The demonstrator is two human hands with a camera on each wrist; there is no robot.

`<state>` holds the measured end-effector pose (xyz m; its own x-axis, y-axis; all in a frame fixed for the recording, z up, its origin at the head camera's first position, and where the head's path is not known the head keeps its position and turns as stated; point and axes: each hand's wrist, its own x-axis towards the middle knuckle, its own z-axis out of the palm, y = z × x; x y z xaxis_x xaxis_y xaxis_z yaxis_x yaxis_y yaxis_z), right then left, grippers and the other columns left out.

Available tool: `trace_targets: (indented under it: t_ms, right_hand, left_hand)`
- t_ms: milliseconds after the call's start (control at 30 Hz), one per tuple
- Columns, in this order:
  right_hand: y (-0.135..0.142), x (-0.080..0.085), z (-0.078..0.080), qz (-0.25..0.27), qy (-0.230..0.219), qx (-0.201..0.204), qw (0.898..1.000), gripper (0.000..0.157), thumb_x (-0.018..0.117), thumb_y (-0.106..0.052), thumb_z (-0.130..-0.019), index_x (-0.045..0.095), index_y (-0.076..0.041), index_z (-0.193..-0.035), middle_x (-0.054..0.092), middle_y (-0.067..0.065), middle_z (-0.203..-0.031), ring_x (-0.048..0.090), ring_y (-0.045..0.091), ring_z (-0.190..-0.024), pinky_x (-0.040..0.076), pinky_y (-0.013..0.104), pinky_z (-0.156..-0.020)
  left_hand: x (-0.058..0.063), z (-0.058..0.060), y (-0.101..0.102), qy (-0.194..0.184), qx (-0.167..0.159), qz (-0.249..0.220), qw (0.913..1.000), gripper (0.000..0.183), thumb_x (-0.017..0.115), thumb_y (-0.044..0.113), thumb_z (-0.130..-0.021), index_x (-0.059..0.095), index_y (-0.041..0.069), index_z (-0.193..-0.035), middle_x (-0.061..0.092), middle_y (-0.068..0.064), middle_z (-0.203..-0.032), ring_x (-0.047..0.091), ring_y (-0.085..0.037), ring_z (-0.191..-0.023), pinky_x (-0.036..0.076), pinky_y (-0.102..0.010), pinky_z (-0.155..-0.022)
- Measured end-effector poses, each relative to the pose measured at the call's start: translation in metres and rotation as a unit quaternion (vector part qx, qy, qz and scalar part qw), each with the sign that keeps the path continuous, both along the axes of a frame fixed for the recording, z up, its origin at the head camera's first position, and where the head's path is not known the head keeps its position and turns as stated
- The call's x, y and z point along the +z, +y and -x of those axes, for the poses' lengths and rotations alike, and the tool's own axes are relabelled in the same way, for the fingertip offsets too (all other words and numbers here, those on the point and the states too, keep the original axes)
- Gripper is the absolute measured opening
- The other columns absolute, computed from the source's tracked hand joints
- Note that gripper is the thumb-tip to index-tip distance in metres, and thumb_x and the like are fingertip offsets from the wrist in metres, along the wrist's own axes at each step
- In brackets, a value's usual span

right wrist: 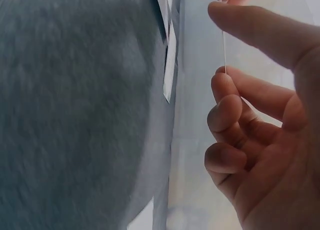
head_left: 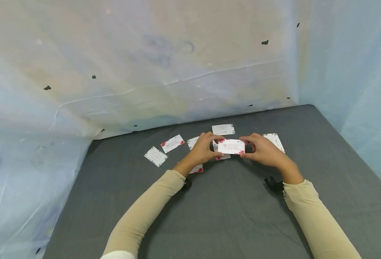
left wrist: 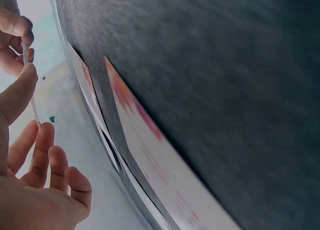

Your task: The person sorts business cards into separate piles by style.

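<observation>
A white business card (head_left: 231, 146) with red flowers at its corners is held up above the grey cloth, its printed face toward the head camera. My left hand (head_left: 204, 147) pinches its left end between thumb and fingers. On the opposite end, my right hand (head_left: 262, 150) grips it the same way. Seen edge-on in the right wrist view, the card (right wrist: 224, 52) is a thin line between thumb and fingertips. Behind and below the held card lies another red-flowered card (head_left: 223, 157), partly covered by it and the left hand.
More cards lie on the grey cloth (head_left: 216, 216): a dark-cornered card (head_left: 156, 156) and a red-cornered card (head_left: 172, 144) to the left, one card (head_left: 223, 129) at the back, another card (head_left: 274, 142) beyond the right hand. A red-flowered card (head_left: 197, 169) sits partly under the left wrist. Fabric walls surround the surface.
</observation>
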<state>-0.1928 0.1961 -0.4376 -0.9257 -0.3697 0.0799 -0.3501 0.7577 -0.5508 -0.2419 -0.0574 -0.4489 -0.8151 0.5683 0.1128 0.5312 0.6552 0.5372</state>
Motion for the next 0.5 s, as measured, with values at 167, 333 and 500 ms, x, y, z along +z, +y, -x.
trace_targets:
  t_ms: [167,333,500]
  right_hand:
    - [-0.012,0.000,0.003,-0.005,0.000,0.010,1.000,0.062,0.079,-0.028,-0.086,0.057,-0.005,-0.139,0.059,0.012,-0.109,0.049,0.013,-0.072,0.041,0.031,-0.068]
    - [-0.025,0.001,0.004,-0.007,0.001,0.020,1.000,0.062,0.078,-0.028,-0.086,0.057,-0.005,-0.139,0.059,0.013,-0.110,0.049,0.013,-0.071,0.041,0.030,-0.067]
    - [-0.038,0.001,0.004,-0.003,0.005,0.036,0.999,0.064,0.079,-0.030,-0.086,0.056,-0.006,-0.141,0.060,0.012,-0.110,0.048,0.011,-0.069,0.041,0.029,-0.065]
  left_hand:
    - [0.004,-0.003,-0.010,-0.012,0.019,-0.007,0.9997,0.059,0.086,0.029,-0.078,0.065,0.018,-0.131,0.059,-0.003,-0.107,0.048,-0.024,-0.102,0.042,-0.038,-0.088]
    - [0.005,-0.008,-0.022,-0.028,0.044,-0.003,0.9986,0.059,0.085,0.031,-0.079,0.063,0.020,-0.133,0.058,-0.004,-0.108,0.047,-0.024,-0.102,0.042,-0.037,-0.085]
    - [0.004,-0.017,-0.036,-0.030,0.069,-0.012,0.9971,0.059,0.086,0.030,-0.078,0.065,0.019,-0.132,0.059,-0.005,-0.107,0.048,-0.023,-0.099,0.043,-0.037,-0.084]
